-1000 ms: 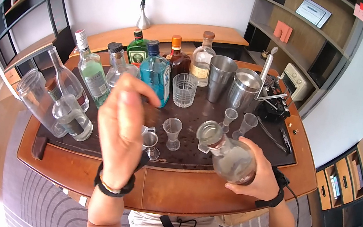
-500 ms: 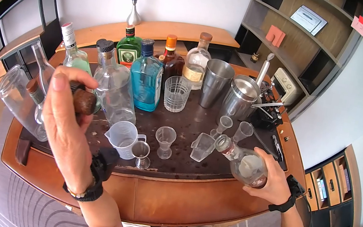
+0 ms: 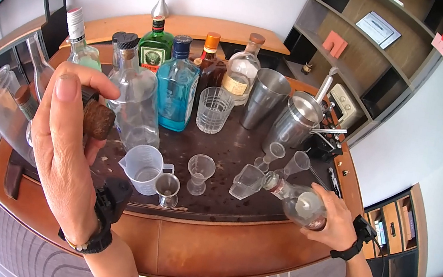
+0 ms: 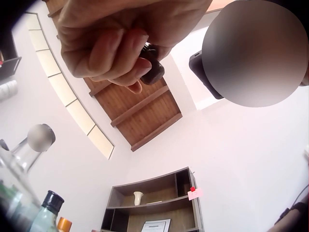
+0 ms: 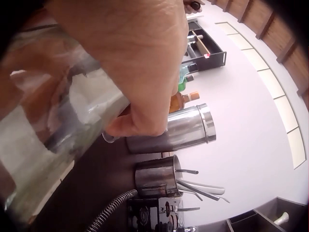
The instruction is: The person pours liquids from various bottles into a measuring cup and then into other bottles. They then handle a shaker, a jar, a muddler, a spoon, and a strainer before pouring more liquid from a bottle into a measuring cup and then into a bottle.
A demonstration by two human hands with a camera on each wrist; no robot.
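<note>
My left hand [image 3: 65, 154] is raised at the left, pinching a cork stopper [image 3: 99, 121] with a dark cap. The stopper's dark end [image 4: 154, 72] shows between the fingers in the left wrist view. At the right, my right hand [image 3: 333, 220] grips a clear glass bottle [image 3: 295, 201] by its lower body. The bottle tilts with its open mouth to the left, beside a clear square cup [image 3: 247, 182]; whether they touch, I cannot tell. In the right wrist view the bottle [image 5: 53, 116] looms close under the hand [image 5: 135, 63].
A measuring jug [image 3: 144, 170], a metal jigger [image 3: 167, 189] and a small clear glass [image 3: 200, 173] stand near the front edge. Behind are several bottles, a blue one [image 3: 175, 93] among them, a cut glass [image 3: 214, 111] and metal shakers [image 3: 265, 99]. Tall glassware [image 3: 4, 104] stands left.
The left hand has moved left and down with the stopper, uncovering the jug and jigger. The right hand has carried the bottle slightly right; its mouth now lies nearer the square cup.
</note>
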